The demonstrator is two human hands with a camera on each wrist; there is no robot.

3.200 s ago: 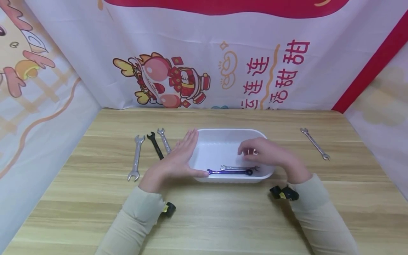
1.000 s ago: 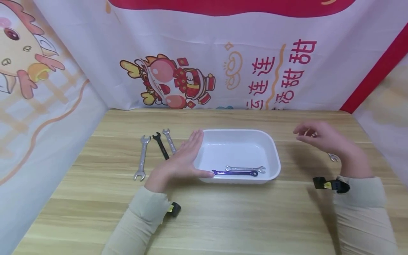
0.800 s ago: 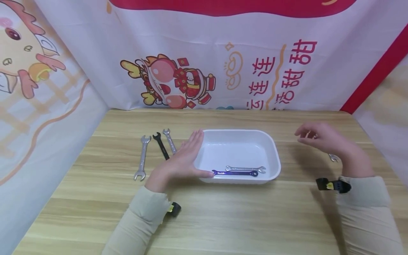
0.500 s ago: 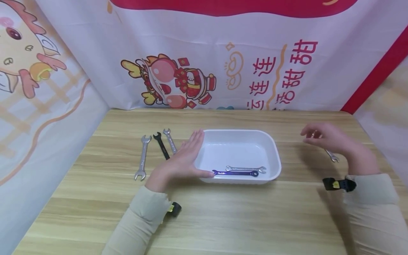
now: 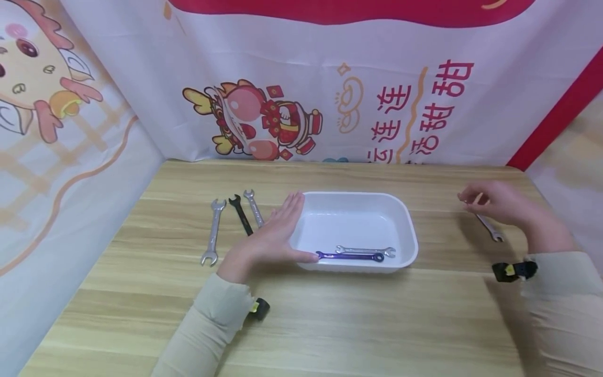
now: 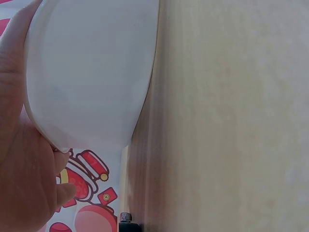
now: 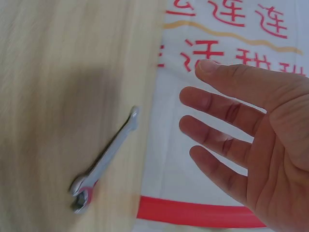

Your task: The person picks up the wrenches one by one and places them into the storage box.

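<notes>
My left hand [image 5: 270,238] rests on the left end of a white rectangular tub [image 5: 407,217], fingers straight along the rim and thumb at the front left corner. Inside the tub, along its front wall, lie a blue wrench [image 5: 350,256] and a silver wrench [image 5: 365,250]. The left wrist view shows the tub's outer wall [image 6: 91,72] beside that hand. Over the table's right side, my right hand [image 5: 511,207] hovers with loosely bent fingers and holds nothing. Below it lies a silver open-end wrench [image 7: 108,157], partly hidden by the hand in the head view.
Left of the tub, a large silver wrench [image 5: 214,230], a black wrench [image 5: 242,215] and a smaller silver wrench [image 5: 254,207] lie on the wooden table [image 5: 330,324]. My left hand covers the near ends of the last two. A printed cloth [image 5: 358,36] hangs behind the table.
My right hand has left the tub and moved right, over to the wrench on the right side. The left hand keeps its place on the tub, while the head view has shifted slightly.
</notes>
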